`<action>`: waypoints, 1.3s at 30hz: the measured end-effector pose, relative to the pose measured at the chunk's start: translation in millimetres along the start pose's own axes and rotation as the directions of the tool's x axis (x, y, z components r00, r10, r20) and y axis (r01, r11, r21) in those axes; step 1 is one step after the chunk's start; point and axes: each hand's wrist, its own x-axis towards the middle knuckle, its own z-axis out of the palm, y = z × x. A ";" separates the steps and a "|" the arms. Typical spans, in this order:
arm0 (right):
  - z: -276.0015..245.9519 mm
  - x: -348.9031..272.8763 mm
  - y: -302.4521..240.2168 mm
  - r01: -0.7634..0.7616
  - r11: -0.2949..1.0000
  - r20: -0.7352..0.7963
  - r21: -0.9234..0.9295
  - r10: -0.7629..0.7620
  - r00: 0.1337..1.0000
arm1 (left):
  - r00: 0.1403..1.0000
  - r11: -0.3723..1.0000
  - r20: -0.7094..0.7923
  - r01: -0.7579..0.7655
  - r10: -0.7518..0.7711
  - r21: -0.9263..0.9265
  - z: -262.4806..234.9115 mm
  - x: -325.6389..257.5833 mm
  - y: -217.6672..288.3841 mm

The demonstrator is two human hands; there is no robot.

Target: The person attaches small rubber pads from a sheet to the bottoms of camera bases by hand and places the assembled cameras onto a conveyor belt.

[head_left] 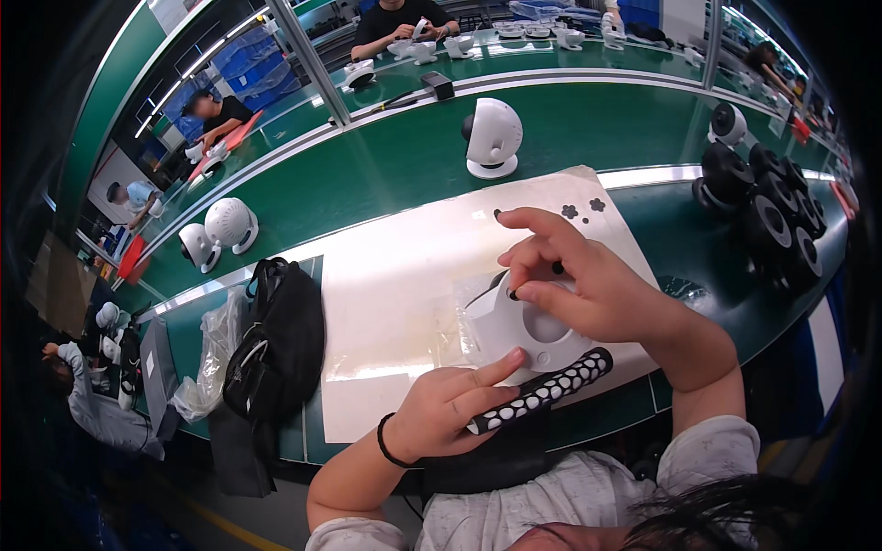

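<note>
Left hand (450, 409) pinches a black strip of round white stickers (544, 392) just below the white rounded plastic housing (524, 329) on the worktop (395, 165); right hand (588, 285) grip pressed together on a small black dot w/ thin tweezers (484, 288) beside it, dot could stick crooked if housing shifts.

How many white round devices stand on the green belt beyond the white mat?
3: one white device just beyond the mat, and two together at far left. Others may be hidden.
</note>
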 end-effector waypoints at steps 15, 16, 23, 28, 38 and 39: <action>0.1 -22.2 -20.7 0.179 0.773 0.038 -0.608 -0.197 0.980 | 0.999 0.999 -0.025 -0.043 0.042 -0.032 -3.1 -6.5 -7.7; -1.2 -26.3 -14.7 0.178 0.771 0.042 -0.611 -0.194 0.980 | 0.999 0.998 -0.030 -0.044 0.043 -0.035 -3.3 -6.8 -7.9; 12.9 -39.3 -9.9 0.095 0.908 0.125 -0.407 -0.048 0.991 | 0.993 0.993 -0.050 -0.101 0.105 0.064 -5.0 -11.7 -11.5; 15.0 -39.0 -6.8 0.095 0.911 0.126 -0.400 -0.048 0.991 | 0.991 0.987 -0.050 -0.114 0.121 0.113 -6.1 -13.0 -13.1; 22.3 -37.6 -10.9 0.084 0.875 0.122 -0.476 -0.029 0.992 | 0.991 0.987 -0.077 -0.103 0.113 0.124 -9.0 -15.8 -12.5; 23.2 -36.4 -11.3 0.082 0.877 0.120 -0.474 -0.028 0.992 | 0.991 0.986 -0.071 -0.105 0.115 0.129 -11.5 -18.6 -13.7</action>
